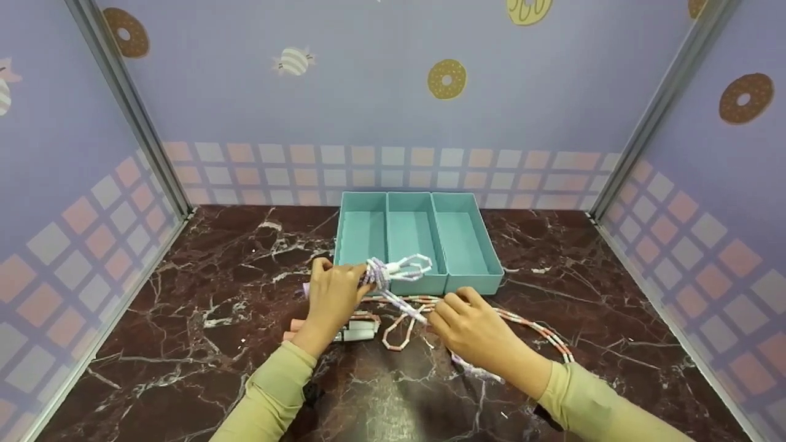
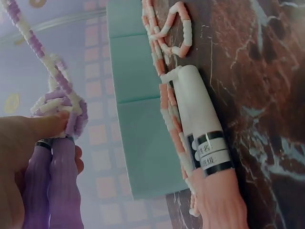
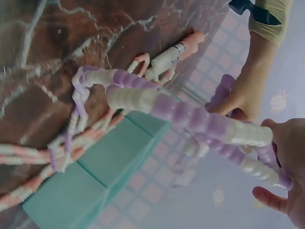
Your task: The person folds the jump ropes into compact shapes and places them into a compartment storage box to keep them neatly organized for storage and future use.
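My left hand (image 1: 334,291) grips the two purple handles (image 2: 64,181) of a purple-and-white beaded jump rope (image 1: 406,307). Its thumb presses on the rope wound around the handle tops, and a beaded loop sticks out to the right. With curled fingers, my right hand (image 1: 470,325) holds a doubled length of the same rope, stretched from the wound bundle. Loose purple-and-white cord hangs below the right hand. Under the hands, a pink-and-white beaded jump rope (image 1: 546,334) lies on the table. Its white-and-pink handles (image 1: 359,334) lie side by side below the left hand.
A teal box (image 1: 473,283) with three long compartments stands behind the hands, toward the back wall. The dark marbled tabletop (image 1: 202,362) is enclosed by patterned purple panels (image 1: 368,110) at the back and both sides.
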Motion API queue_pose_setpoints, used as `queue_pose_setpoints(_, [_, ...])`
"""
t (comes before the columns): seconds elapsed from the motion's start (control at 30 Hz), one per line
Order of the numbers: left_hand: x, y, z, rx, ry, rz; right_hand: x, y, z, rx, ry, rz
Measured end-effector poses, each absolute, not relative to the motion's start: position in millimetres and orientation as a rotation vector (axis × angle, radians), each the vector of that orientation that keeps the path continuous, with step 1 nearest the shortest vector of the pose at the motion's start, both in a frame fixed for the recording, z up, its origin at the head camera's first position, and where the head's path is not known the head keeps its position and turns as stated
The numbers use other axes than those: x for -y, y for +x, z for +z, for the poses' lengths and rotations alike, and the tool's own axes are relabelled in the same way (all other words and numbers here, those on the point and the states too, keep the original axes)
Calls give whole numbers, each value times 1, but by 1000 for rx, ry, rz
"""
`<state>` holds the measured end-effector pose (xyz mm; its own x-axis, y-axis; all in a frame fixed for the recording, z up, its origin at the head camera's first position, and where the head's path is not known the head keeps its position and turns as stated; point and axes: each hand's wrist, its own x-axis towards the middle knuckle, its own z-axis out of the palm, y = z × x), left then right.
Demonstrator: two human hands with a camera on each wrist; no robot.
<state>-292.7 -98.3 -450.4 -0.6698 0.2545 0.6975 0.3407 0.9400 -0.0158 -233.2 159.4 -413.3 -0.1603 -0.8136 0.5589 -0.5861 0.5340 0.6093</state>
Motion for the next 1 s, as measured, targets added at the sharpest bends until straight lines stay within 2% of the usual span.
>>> queue_pose_setpoints(0.5, [76,-273,-458,2302,-844,150,-165,-256,-361,1873,1338,-391])
queue_pose_setpoints(0.8, [70,-262,-462,2204,-1159,186,-172,-282,-367,1999,1400,-229])
queue_pose_setpoints(1.0, [70,-254,-460,2220,-1317,-4,-179,-296,-373,2248,1472,39])
